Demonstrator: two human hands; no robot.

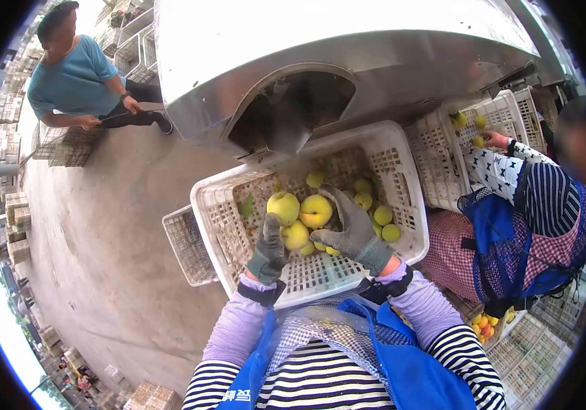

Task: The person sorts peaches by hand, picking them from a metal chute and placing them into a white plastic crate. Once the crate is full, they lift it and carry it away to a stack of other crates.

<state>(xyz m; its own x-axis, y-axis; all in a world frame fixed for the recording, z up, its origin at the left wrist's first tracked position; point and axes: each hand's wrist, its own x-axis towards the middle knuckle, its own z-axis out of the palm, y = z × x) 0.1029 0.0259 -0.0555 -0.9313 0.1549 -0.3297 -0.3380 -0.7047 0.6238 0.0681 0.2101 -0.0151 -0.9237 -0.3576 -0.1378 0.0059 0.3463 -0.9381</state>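
Observation:
Both my hands wear grey work gloves and reach into a white plastic crate (413,198) of yellow-green peaches. My left hand (269,251) presses against the left side of a small cluster, touching an upper peach (283,207) and a lower peach (295,236). Curled round the right side of the cluster, my right hand (353,232) grips another peach (315,211) between thumb and fingers. Smaller green peaches (383,215) lie on the crate floor right of my right hand. A green leaf (246,206) rests near the left wall. My gloves partly hide the fruit.
A metal machine with a dark chute opening (300,109) overhangs the crate's far side. At right, a co-worker (525,212) reaches into another crate (436,157). A person in a blue shirt (77,78) stands at upper left. Another crate (189,246) sits lower left on concrete.

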